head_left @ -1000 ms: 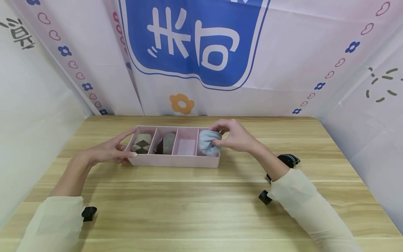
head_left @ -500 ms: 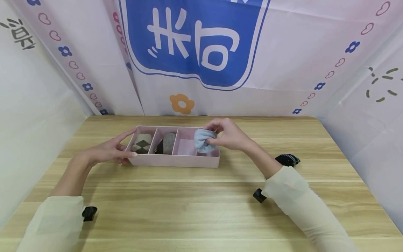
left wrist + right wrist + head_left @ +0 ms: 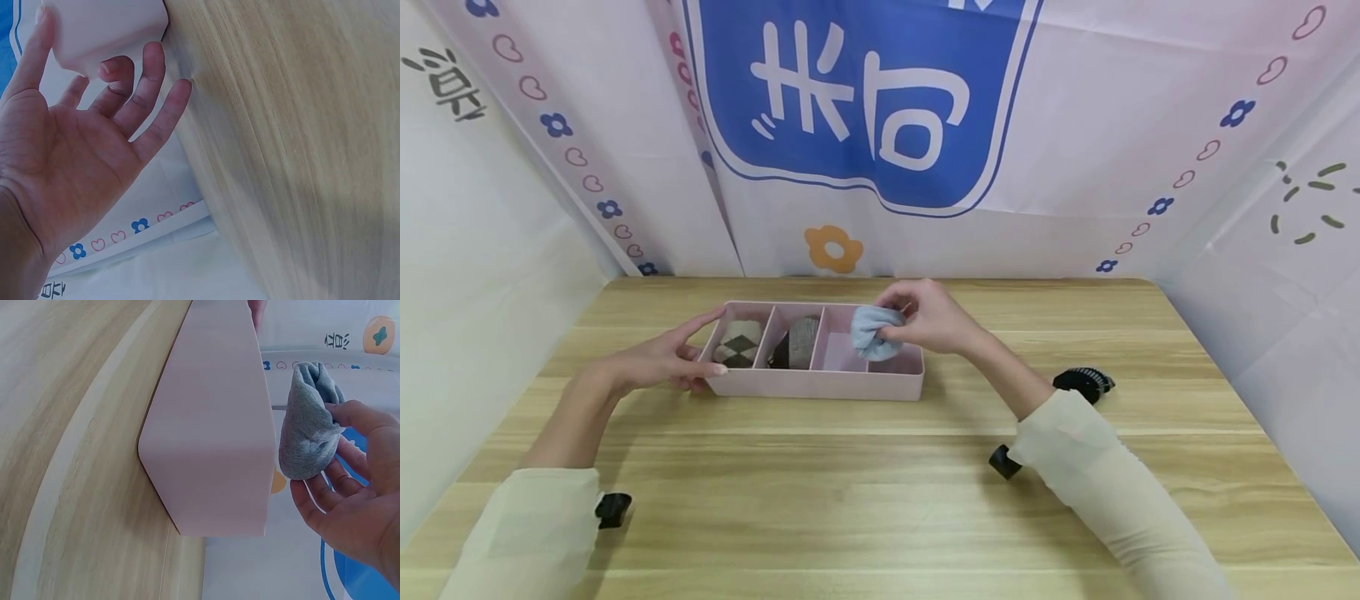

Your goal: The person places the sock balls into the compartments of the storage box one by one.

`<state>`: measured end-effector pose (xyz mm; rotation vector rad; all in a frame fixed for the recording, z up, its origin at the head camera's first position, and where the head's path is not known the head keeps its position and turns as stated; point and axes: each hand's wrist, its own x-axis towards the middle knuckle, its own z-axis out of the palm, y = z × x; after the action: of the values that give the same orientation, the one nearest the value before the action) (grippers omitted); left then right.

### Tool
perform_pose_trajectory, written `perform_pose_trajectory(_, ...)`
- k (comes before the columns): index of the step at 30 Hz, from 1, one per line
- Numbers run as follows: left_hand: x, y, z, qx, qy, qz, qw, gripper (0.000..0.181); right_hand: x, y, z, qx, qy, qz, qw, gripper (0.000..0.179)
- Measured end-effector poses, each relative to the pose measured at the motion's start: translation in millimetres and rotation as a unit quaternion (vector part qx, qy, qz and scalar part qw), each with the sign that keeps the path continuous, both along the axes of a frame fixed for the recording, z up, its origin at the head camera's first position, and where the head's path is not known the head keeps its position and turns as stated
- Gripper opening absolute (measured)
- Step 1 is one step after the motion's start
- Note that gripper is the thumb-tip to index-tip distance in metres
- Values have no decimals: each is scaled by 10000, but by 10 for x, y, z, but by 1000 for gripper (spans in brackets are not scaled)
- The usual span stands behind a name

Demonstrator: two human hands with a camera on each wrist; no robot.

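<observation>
A long pink storage box point(image 3: 812, 383) with divided compartments sits on the table. My left hand point(image 3: 658, 358) holds its left end, thumb at the front corner and index finger at the back corner. The other fingers curl loosely outside it. My right hand point(image 3: 934, 318) pinches a rolled light blue-grey sock point(image 3: 874, 332) between thumb and fingers. In the right wrist view the rolled sock point(image 3: 307, 428) is above the rim level of the box point(image 3: 209, 425). From the head it overlaps the divider between the third and fourth compartments, which hold nothing visible.
An argyle beige rolled sock point(image 3: 739, 343) fills the leftmost compartment. Beside it lies a grey and dark brown rolled sock point(image 3: 797, 342). A black ridged object point(image 3: 1082, 382) lies on the wooden table point(image 3: 820, 500), near my right forearm. A printed cloth point(image 3: 1075, 167) hangs behind the table.
My right hand has moved left with the rolled sock, from over the rightmost compartment to the divider beside the third one. The left hand and the box stay in place.
</observation>
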<state>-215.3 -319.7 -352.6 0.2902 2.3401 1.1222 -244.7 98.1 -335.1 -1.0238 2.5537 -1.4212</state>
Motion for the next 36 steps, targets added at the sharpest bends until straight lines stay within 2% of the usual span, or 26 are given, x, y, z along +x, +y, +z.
perform_pose_trajectory(22, 7, 1, 0, -55, 47, -23, 10000, 103, -25, -294, -1, 71, -11, 116, 9999, 28)
perform_pose_trajectory(36, 9, 1, 0, -40, 31, -2, 10000, 103, -90, -508, -39, 798, 154, -85, 9967, 29)
